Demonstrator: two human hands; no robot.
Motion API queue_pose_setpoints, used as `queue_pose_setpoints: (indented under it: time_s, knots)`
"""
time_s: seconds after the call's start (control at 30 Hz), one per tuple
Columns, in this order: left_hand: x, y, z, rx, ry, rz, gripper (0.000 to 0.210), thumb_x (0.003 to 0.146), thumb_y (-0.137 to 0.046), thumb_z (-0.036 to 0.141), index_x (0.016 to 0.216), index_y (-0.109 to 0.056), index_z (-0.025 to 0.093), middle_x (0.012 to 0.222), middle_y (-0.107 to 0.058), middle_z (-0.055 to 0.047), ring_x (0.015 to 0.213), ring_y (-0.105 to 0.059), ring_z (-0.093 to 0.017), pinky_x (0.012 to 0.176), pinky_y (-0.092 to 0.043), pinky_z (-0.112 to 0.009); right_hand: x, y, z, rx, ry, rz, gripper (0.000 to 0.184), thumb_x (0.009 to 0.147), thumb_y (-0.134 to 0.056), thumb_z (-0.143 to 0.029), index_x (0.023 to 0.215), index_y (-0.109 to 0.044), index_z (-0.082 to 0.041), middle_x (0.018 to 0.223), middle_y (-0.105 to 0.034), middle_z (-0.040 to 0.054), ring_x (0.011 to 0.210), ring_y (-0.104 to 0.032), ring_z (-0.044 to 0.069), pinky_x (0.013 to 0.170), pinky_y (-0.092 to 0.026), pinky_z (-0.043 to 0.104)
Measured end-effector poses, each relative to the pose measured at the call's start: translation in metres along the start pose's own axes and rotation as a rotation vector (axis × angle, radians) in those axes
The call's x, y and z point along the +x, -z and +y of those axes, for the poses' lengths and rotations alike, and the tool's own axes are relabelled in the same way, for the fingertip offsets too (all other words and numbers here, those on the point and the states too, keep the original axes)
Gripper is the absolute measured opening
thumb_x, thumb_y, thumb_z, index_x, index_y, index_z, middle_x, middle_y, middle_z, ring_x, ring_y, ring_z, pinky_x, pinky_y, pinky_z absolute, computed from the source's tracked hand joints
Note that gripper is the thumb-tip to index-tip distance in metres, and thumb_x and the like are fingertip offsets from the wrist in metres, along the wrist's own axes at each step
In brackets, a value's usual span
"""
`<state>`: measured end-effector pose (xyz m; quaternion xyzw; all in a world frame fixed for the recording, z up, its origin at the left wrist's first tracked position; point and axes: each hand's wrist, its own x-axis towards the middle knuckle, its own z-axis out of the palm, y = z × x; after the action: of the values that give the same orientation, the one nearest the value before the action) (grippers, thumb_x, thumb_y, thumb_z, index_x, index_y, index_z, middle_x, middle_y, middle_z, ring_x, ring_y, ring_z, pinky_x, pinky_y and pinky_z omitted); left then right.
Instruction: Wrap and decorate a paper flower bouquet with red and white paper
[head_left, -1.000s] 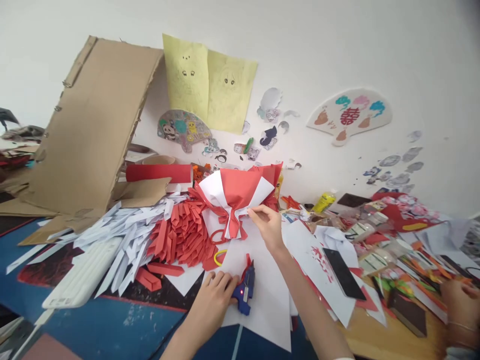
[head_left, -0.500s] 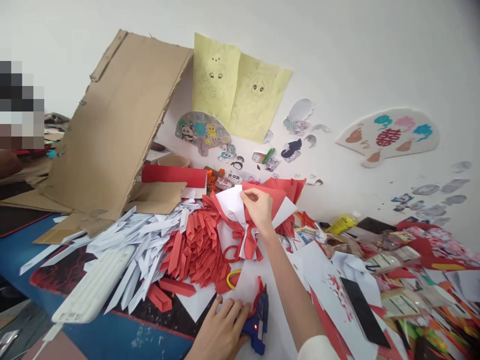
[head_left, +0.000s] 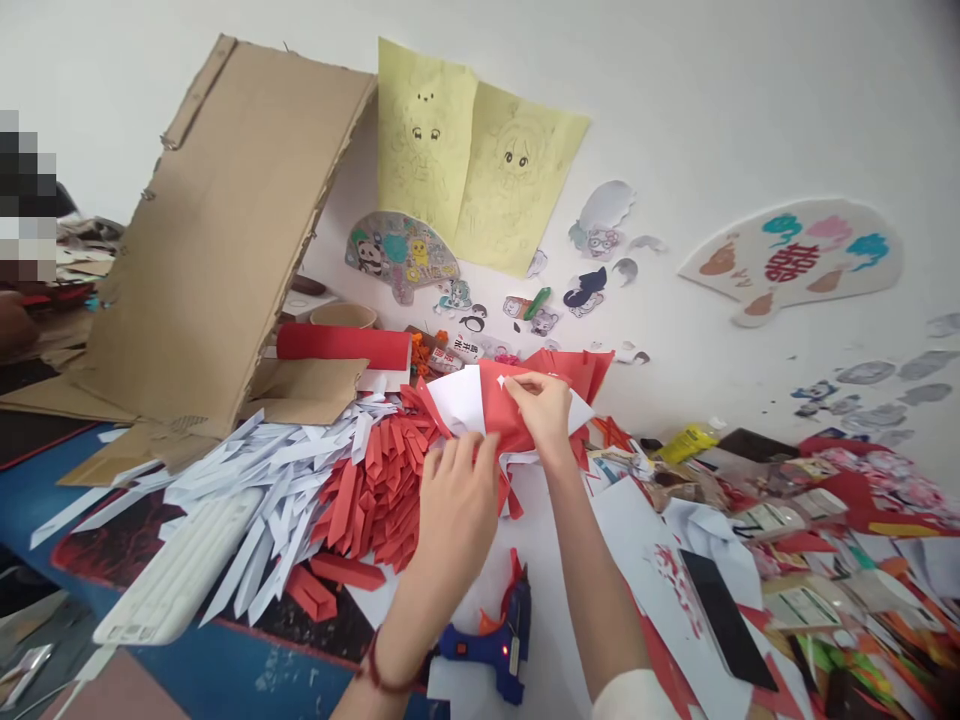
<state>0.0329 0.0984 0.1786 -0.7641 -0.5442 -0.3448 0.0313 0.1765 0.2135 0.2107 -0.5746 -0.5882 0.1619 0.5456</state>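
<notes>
A red and white folded-paper piece, like a bouquet wrapper [head_left: 495,422], stands against the wall side of the table. My right hand [head_left: 546,408] is at its red front panel, thumb and fingers pinched on a small white scrap of paper [head_left: 501,381]. Just below the wrapper's left part, my left hand [head_left: 459,490] is raised with its fingers stretched upward and nothing visible in them. Below the hands a blue glue gun [head_left: 487,645] with a lit red light lies on white paper [head_left: 551,610]. Beside my left hand is a heap of folded red paper strips [head_left: 371,490].
White paper strips [head_left: 255,470] and a white power strip [head_left: 180,570] lie to the left, before a leaning cardboard sheet [head_left: 217,220]. A red roll [head_left: 341,346] lies behind. On the right are a phone [head_left: 727,620] and cluttered craft scraps [head_left: 855,590].
My left hand has left the glue gun and risen to the wrapper. My right hand has shifted from the white panel to the red one. The view has tilted slightly.
</notes>
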Motion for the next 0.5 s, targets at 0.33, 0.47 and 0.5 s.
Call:
queue_pose_setpoints:
  time_s: [0.33, 0.47, 0.5]
  knots:
    - [0.156, -0.034, -0.047, -0.431, 0.148, -0.059, 0.035, 0.1, -0.036, 0.027, 0.121, -0.063, 0.017, 0.121, -0.069, -0.015, 0.123, -0.054, -0.032, 0.109, -0.029, -0.052, 0.008, -0.004, -0.008, -0.145, -0.068, 0.017, 0.018, 0.075, -0.065, -0.032, 0.073, -0.078, -0.019, 0.075, -0.077, 0.0048, 0.072, -0.07, 0.022, 0.071, -0.05, 0.029]
    - [0.179, -0.048, -0.064, -0.654, 0.094, -0.242, 0.034, 0.098, -0.04, 0.031, 0.103, -0.069, 0.013, 0.099, -0.074, -0.01, 0.094, -0.066, -0.022, 0.09, -0.047, -0.035, 0.012, -0.01, -0.01, -0.181, -0.052, 0.038, 0.019, 0.076, -0.065, -0.033, 0.074, -0.078, -0.019, 0.077, -0.077, 0.0063, 0.073, -0.07, 0.024, 0.073, -0.05, 0.032]
    - [0.182, -0.05, -0.067, -0.707, 0.08, -0.271, 0.033, 0.097, -0.042, 0.03, 0.101, -0.07, 0.012, 0.096, -0.074, -0.009, 0.091, -0.066, -0.02, 0.087, -0.048, -0.032, 0.013, -0.011, -0.011, -0.187, -0.05, 0.043, 0.019, 0.076, -0.065, -0.033, 0.074, -0.078, -0.019, 0.077, -0.077, 0.0066, 0.073, -0.07, 0.024, 0.073, -0.05, 0.033]
